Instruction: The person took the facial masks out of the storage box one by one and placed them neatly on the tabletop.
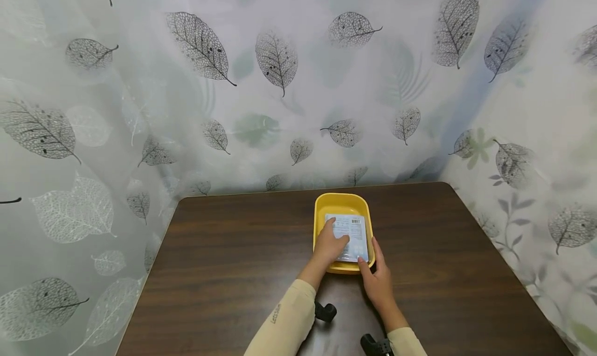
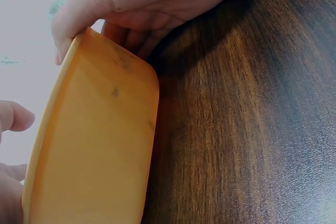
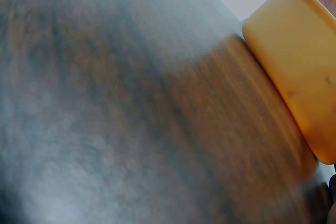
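Observation:
A yellow tray [image 1: 342, 198] stands on the table. In it lies a flat, pale printed packet [image 1: 355, 237] with a barcode near its top. My left hand [image 1: 328, 247] reaches over the tray's near left side, its forefinger and thumb extended on the packet; the other fingers are mostly hidden. With thumb over the rim and fingers along the outside wall, my right hand [image 1: 379, 281] grips the tray's near right corner. The left wrist view shows this right hand [image 2: 157, 1] on the tray [image 2: 97, 129] close up. Part of the tray [image 3: 299, 56] fills the right wrist view's right edge.
The dark wood-grain table [image 1: 233, 252] has its far edge just behind the tray. Around the table hangs a pale leaf-patterned curtain [image 1: 298, 107]. Black wrist devices [image 1: 325, 311] sit at both sleeves, close above the tabletop.

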Demonstrator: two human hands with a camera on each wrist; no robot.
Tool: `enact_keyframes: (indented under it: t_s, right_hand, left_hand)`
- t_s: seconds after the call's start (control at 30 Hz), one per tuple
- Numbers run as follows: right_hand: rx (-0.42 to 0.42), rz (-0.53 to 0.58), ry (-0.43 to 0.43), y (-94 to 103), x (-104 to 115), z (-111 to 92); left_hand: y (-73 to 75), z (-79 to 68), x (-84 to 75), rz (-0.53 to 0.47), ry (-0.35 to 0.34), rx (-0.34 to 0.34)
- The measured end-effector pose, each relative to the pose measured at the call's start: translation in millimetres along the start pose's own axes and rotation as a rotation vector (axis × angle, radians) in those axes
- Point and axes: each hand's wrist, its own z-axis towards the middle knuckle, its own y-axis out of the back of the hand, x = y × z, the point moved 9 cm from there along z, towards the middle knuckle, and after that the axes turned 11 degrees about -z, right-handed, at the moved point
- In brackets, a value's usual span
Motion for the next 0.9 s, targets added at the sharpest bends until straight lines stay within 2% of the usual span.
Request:
enact_keyframes:
  t_s: [0.23,0.37,0.5,0.63,0.73,0.9]
  right_hand:
    - [-0.021,-0.005,0.005,-0.6,0.0,-1.8]
    - [-0.025,-0.009,0.006,-0.9,-0.2,-2.5]
    - [-0.024,-0.01,0.0,-1.8,-1.2,-3.0]
    - [-0.025,-0.003,0.0,-2.4,-2.0,-2.4]
    - [-0.029,0.003,-0.001,-1.5,-2.7,-1.4]
    - [-0.032,0.003,-0.004,1.2,-3.3,-0.1]
  left_hand:
    - [0.1,-4.6,-1.3,0.021,-0.034,0.004]
    - [3.2,-5.3,-2.5,0.02,-0.072,-0.031]
    - [9.3,-7.1,-4.3,-0.023,-0.116,-0.094]
    - [14.5,-7.3,-6.2,-0.098,-0.152,-0.125]
    - [15.2,-6.7,-7.7,-0.184,-0.167,-0.104]
    - [11.3,-8.0,-10.6,-0.295,-0.183,-0.009]
